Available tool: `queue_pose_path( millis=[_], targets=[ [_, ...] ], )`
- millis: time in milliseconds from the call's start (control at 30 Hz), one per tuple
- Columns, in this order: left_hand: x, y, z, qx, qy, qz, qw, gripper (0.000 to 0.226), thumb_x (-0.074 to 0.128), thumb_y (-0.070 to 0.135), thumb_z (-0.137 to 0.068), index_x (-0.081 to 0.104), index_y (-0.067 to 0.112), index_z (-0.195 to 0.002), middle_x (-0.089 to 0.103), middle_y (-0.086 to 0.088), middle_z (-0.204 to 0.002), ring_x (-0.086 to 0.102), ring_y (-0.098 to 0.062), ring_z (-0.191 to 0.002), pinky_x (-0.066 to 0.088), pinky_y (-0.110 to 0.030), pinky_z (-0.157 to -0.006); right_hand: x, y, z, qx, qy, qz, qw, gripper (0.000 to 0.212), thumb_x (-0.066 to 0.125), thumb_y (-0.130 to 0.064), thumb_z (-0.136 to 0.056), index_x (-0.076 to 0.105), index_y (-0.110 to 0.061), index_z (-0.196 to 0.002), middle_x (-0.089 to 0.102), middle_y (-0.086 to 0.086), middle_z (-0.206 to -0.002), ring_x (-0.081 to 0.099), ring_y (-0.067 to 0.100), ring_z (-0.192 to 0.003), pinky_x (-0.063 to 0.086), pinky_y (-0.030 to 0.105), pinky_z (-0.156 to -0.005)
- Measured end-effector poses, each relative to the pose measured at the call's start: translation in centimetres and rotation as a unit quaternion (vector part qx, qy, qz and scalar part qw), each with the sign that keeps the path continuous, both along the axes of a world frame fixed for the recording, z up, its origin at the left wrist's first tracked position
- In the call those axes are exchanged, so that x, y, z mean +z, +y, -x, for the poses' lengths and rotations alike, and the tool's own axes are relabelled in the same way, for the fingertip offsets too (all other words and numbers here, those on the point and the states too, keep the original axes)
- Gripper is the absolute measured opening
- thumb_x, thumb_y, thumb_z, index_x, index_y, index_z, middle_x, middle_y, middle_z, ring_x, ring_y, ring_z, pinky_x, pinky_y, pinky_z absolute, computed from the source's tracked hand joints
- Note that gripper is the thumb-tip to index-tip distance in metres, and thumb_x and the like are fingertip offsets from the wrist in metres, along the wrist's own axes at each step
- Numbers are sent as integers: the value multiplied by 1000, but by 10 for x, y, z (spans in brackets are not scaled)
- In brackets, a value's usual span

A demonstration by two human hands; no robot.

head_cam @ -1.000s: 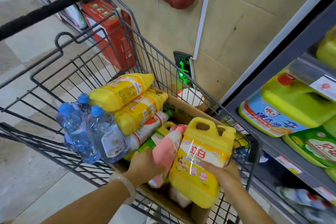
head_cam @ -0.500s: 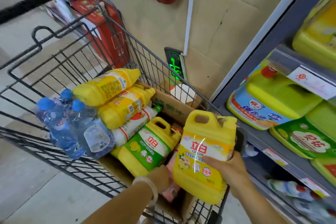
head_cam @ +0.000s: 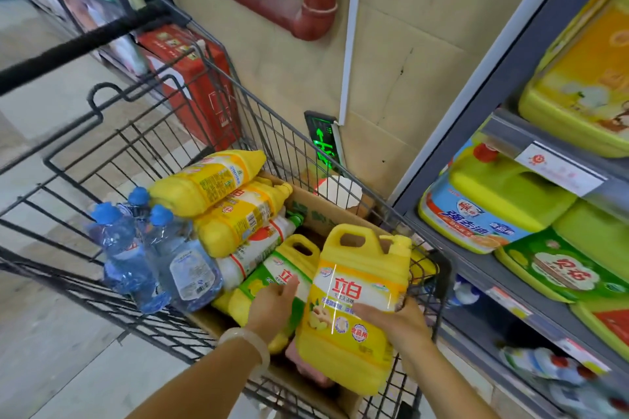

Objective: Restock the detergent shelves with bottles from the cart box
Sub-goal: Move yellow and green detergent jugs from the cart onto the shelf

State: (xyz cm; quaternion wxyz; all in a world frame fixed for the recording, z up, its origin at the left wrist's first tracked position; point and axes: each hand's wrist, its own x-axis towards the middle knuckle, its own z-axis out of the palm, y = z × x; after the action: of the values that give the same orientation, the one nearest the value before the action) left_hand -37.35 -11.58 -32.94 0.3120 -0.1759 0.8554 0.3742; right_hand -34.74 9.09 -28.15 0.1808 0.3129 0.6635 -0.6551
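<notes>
Right hand (head_cam: 396, 316) grips the yellow handled jug (head_cam: 354, 309) around its lower right side, fingers curled across the label face. The jug stands roughly upright, long axis running from its base near the camera up to the handle and cap at the far end, tilted slightly away. It is lifted above the near right corner of the cardboard box (head_cam: 326, 214) inside the wire cart (head_cam: 143, 133).

Left hand (head_cam: 274, 304) rests with fairly straight fingers on the green-labelled jug (head_cam: 272, 286), which lies in the box just left of the held jug; whether the fingers close around it cannot be told. Further left in the box lie two yellow bottles (head_cam: 218, 194) stacked on their sides, with blue-capped water bottles (head_cam: 146, 255) beside them in the cart.

Detergent shelves (head_cam: 510, 269) stand directly to the right of the cart, already carrying green and yellow jugs (head_cam: 503, 201). The held jug lies on the shelf side of the cart, so the right hand is the nearer one. The coming move is judged to be a rightward carry across the cart rim, keeping the jug upright.
</notes>
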Motion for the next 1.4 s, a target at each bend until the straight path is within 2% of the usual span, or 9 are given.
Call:
queue_pose_path(
  millis=[100,367,467,533,800,933,1100,1200,1400],
  targets=[
    [-10,-18,3,57,-18,17,998,57,40,60,-91,59,10,-110,63,-6,-101,58,-23,-96,45,-29,-82,-14,-8,-3,-13,-17,0,1000,39,87,-3,-58,68,-17,-89,73,5,-86,70,19,-75,56,31,-63],
    [18,-2,4,0,-172,-303,937,38,73,43,-76,66,19,-105,72,2,-103,67,-14,-94,53,-24,-73,-5,-8,-12,-40,-32,69,996,56,86,-15,-49,67,-16,-102,75,2,-93,73,23,-83,58,37,-72],
    [40,10,19,-8,-203,-371,906,65,90,36,-48,67,14,-104,75,-5,-97,71,-20,-90,57,-34,-76,17,8,-12,-26,-7,74,997,48,84,-13,-57,66,-17,-102,76,-1,-89,73,19,-79,57,31,-64],
    [57,21,28,-39,-188,-353,916,81,95,32,-38,66,15,-111,75,-5,-101,71,-22,-94,56,-37,-81,34,22,-11,-24,20,78,996,39,80,-8,-66,65,-20,-100,76,-3,-87,73,16,-76,57,28,-60],
    [164,108,19,-141,-28,-335,931,42,82,7,-67,69,14,-106,75,-5,-97,72,-21,-87,59,-32,-75,120,103,-43,-47,115,93,988,51,78,-15,-56,62,-17,-105,76,-1,-87,73,18,-76,59,33,-64],
    [212,178,-16,-181,27,-336,924,70,91,27,-43,67,15,-108,75,-4,-100,72,-23,-91,57,-41,-85,165,170,-90,-84,178,60,979,45,76,-5,-64,61,-14,-106,76,-4,-79,73,14,-69,57,27,-56],
    [271,294,-84,-261,92,-361,891,74,91,34,-34,68,19,-103,76,1,-94,72,-17,-89,57,-33,-80,234,274,-180,-95,243,-34,965,41,78,-13,-65,64,-18,-104,75,-4,-89,72,10,-75,56,23,-60],
    [310,367,-126,-301,140,-378,864,71,94,22,-37,67,17,-103,76,2,-91,72,-14,-85,59,-25,-74,277,333,-238,-117,288,-113,944,64,81,-26,-51,63,-19,-111,72,-2,-106,69,13,-95,56,29,-81],
    [392,495,-195,-386,201,-421,796,80,91,41,-28,69,16,-101,76,4,-89,72,-12,-84,59,-29,-74,352,439,-334,-204,340,-193,898,79,89,-31,-48,59,-17,-120,71,-1,-112,69,19,-101,55,41,-87]
  ],
)
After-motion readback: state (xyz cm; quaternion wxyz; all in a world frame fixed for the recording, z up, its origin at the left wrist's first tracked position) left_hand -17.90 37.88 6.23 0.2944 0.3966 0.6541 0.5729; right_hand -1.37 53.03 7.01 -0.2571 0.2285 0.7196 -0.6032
